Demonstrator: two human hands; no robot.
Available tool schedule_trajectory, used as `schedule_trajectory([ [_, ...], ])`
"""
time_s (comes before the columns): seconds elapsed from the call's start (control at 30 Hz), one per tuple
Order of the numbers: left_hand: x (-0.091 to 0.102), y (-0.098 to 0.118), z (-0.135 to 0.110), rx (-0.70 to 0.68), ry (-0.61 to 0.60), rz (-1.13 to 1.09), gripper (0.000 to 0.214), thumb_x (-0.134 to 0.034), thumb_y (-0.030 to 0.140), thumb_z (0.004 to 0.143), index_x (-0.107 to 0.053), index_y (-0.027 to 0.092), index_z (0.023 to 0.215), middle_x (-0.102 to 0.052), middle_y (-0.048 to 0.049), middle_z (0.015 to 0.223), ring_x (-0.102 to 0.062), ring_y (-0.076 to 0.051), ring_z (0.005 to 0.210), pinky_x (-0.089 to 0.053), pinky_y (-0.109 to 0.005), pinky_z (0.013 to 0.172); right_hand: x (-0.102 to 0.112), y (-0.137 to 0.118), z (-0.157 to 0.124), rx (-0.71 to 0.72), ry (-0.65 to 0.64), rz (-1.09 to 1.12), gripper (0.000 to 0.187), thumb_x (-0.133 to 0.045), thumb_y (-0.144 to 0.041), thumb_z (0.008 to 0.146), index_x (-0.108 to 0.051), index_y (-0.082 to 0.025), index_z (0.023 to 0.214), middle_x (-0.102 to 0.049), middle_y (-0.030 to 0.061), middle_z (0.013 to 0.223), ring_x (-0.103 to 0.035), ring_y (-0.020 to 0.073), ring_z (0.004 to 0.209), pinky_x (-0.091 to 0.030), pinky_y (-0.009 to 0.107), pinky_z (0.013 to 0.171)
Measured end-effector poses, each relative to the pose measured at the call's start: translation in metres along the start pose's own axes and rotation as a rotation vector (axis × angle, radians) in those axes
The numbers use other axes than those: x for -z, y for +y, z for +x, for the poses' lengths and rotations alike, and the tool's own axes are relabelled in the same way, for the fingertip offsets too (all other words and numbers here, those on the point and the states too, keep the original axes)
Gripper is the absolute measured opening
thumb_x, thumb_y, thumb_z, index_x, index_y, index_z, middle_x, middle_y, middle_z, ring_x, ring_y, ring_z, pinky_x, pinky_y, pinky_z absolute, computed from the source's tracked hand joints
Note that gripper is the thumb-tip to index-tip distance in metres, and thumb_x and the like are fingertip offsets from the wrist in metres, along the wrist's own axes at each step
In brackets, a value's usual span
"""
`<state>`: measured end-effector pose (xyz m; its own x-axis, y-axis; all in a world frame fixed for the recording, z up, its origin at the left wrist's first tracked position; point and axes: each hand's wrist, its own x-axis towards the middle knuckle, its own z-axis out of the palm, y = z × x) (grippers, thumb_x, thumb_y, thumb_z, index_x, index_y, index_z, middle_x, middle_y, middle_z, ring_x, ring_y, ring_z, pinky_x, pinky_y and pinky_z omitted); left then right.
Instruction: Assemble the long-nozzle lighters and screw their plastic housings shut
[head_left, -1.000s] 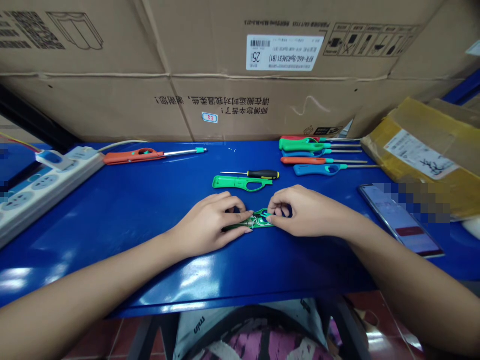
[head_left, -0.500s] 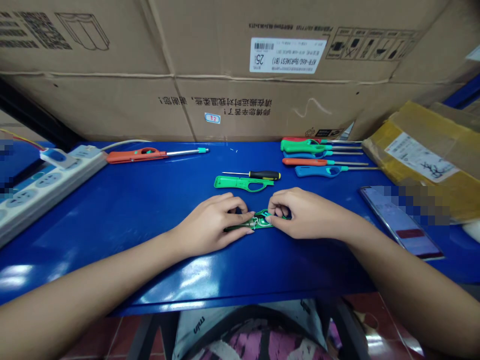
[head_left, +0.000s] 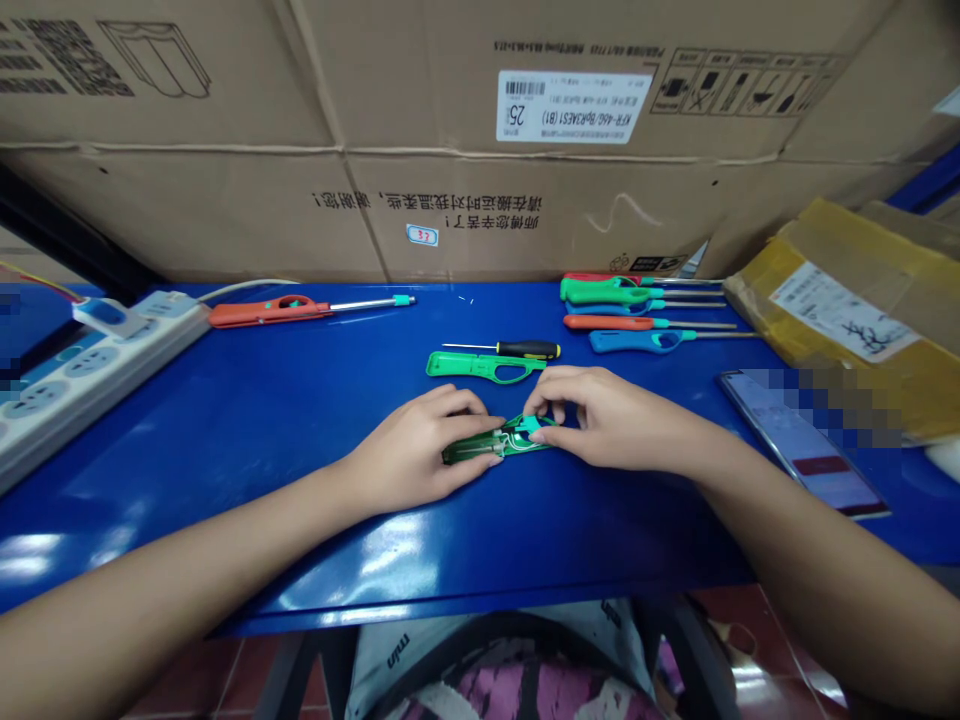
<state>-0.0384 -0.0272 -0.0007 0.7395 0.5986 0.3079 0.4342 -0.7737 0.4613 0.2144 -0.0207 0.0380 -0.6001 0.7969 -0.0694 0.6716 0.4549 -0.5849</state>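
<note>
A cardboard carton (head_left: 247, 200) forms the rear wall behind the blue table (head_left: 225, 430), which carries the work. A yellow-taped parcel (head_left: 795, 250) occupies the far right corner; a white power strip (head_left: 120, 360) runs along the left edge. Both are clear of the work zone. A smartphone (head_left: 787, 430) lies beside the right forearm. The left hand (head_left: 427, 440) and right hand (head_left: 581, 410) meet at the front centre of the table. One orange utility lighter (head_left: 262, 311) is at rear left; five more utility lighters (head_left: 600, 290) lie in a group at rear right, all assembled as far as visible. A black-and-yellow screwdriver (head_left: 529, 349) lies just behind the detached green shell half (head_left: 465, 366), near the right fingers; neither blocks the work. The open green lighter half (head_left: 469, 447) is between the hands, its interior exposed. Judged from this layout, separation of the housing is complete; the halves are not joined. The left thumb and fingers grip the lighter half from both sides. The right thumb and forefinger appear to pinch a turquoise part (head_left: 529, 425) above its right section; whether this part is seated cannot be determined, because the right fingers partly cover the section. A white wire (head_left: 514, 440) lies exposed beside it.
</note>
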Motion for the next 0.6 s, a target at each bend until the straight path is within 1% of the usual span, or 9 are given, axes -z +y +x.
schedule_trajectory([
  [0.07,0.0002,0.0014,0.0004,0.039,-0.01,-0.047,0.03,-0.065,0.029,0.094,-0.07,0.016,0.12,-0.067,-0.0083,0.104,-0.065,-0.02,0.095,-0.055,-0.034,0.087,-0.0003,0.0009,0.0012,0.015,0.017,0.047,0.014,-0.07,-0.018,0.085,-0.071,-0.019,0.099,-0.068,0.0037,0.094,-0.06,0.0148,0.079,-0.046,0.027,0.071],
  [0.13,0.0009,0.0025,0.0008,0.084,-0.018,-0.062,0.029,-0.065,0.026,0.091,-0.07,0.016,0.118,-0.066,-0.0074,0.101,-0.066,-0.02,0.092,-0.056,-0.033,0.084,-0.0005,0.0016,0.0022,0.046,0.059,0.069,0.014,-0.068,-0.018,0.087,-0.07,-0.019,0.101,-0.069,0.0038,0.094,-0.061,0.0144,0.078,-0.047,0.026,0.069],
  [0.27,0.0021,0.0018,0.0013,0.134,0.009,-0.063,0.029,-0.064,0.024,0.09,-0.07,0.015,0.117,-0.066,-0.0066,0.097,-0.066,-0.019,0.088,-0.056,-0.031,0.079,-0.0009,0.0034,0.0023,0.16,0.166,-0.014,0.013,-0.065,-0.019,0.091,-0.069,-0.019,0.103,-0.07,0.0046,0.093,-0.062,0.0157,0.081,-0.047,0.027,0.072],
  [0.4,0.0018,-0.001,0.0013,0.156,0.038,-0.062,0.029,-0.063,0.026,0.09,-0.07,0.016,0.116,-0.069,-0.0065,0.097,-0.068,-0.019,0.087,-0.055,-0.031,0.079,-0.0031,0.0062,0.0008,0.224,0.118,-0.177,0.013,-0.059,-0.021,0.096,-0.067,-0.019,0.106,-0.071,0.0054,0.1,-0.063,0.0169,0.084,-0.045,0.028,0.073],
  [0.5,0.0013,-0.0013,0.0018,0.192,0.046,-0.094,0.03,-0.063,0.027,0.09,-0.07,0.017,0.117,-0.075,-0.0061,0.104,-0.071,-0.02,0.093,-0.056,-0.031,0.083,-0.0055,0.008,0.0012,0.285,0.101,-0.263,0.011,-0.056,-0.021,0.098,-0.066,-0.019,0.103,-0.071,0.0051,0.1,-0.064,0.0178,0.087,-0.044,0.029,0.074],
  [0.53,0.0012,-0.0011,0.0021,0.206,0.048,-0.11,0.03,-0.063,0.027,0.089,-0.07,0.017,0.117,-0.076,-0.0058,0.107,-0.072,-0.02,0.095,-0.056,-0.031,0.085,-0.0061,0.0083,0.0017,0.289,0.105,-0.278,0.01,-0.056,-0.02,0.098,-0.065,-0.019,0.102,-0.07,0.0048,0.099,-0.064,0.0178,0.087,-0.044,0.029,0.074],
  [0.6,0.001,-0.0004,0.0026,0.236,0.049,-0.139,0.031,-0.064,0.027,0.088,-0.07,0.017,0.117,-0.077,-0.005,0.111,-0.073,-0.02,0.097,-0.055,-0.03,0.086,-0.0066,0.0086,0.0028,0.252,0.119,-0.304,0.006,-0.059,-0.022,0.097,-0.064,-0.018,0.098,-0.069,0.0039,0.096,-0.063,0.0173,0.085,-0.042,0.028,0.071],
])
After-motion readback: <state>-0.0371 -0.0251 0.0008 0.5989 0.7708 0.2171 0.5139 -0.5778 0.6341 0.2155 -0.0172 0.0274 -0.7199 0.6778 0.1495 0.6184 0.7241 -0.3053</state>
